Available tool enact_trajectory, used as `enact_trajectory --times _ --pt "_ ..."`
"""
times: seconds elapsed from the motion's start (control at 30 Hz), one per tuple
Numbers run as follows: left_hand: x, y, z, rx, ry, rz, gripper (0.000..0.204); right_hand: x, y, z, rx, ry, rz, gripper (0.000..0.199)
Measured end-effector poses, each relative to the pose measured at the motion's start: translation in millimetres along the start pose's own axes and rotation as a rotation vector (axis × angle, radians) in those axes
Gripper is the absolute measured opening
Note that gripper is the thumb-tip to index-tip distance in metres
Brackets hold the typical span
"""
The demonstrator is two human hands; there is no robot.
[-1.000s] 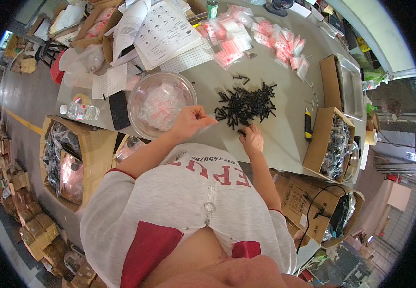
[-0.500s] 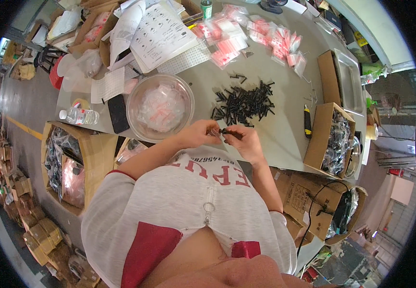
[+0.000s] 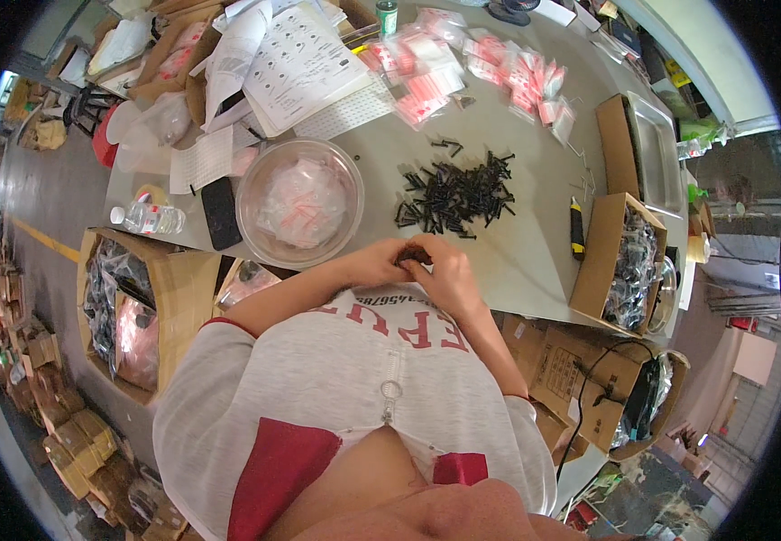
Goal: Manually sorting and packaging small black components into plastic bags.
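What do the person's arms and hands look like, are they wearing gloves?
No gloves: the left hand and right hand are both bare, and so are the forearms. No watch or bracelet shows on either wrist. The short sleeves are pale grey and loose, with a thin dark red edge around each opening.
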State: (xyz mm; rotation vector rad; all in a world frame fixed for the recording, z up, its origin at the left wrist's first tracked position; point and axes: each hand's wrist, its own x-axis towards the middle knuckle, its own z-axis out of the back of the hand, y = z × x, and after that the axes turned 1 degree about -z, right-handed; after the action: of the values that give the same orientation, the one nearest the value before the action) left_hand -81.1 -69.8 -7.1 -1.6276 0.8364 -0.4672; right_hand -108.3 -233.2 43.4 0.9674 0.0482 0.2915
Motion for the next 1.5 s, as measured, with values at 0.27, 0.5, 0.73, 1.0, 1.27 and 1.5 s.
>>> enact_trajectory --times 0.27,0.5,0.73,1.0,1.27,1.5 --pt "-4.5 1.9 13.2 0.205 -0.063 0.13 0.025 -16.0 -149.1 7.8 -0.519 -0.113 -0.382 0.021" --pt "-6.1 20.2 20.3 0.089 -0.093 0.202 0.027 -26.6 -177.6 -4.9 -0.423 -0.009 -0.415 0.023" --pt "-5.8 8.9 20.3 0.207 -0.092 0.201 0.024 -13.0 -167.1 -11.0 -0.465 -0.083 -0.292 0.026" --pt "-8.4 3.8 17.5 0.068 -0.077 0.201 0.027 -9.9 -160.0 -1.2 -0.749 0.133 -0.354 0.024" --pt "-9.3 -0.1 17.1 0.099 -0.084 0.256 0.029 -24.5 -161.4 -0.5 -0.385 -0.184 -0.358 0.026" --pt "-0.8 14.2 20.5 0.439 -0.059 0.126 0.035 5.5 -58.7 19.5 0.135 0.147 -0.332 0.027"
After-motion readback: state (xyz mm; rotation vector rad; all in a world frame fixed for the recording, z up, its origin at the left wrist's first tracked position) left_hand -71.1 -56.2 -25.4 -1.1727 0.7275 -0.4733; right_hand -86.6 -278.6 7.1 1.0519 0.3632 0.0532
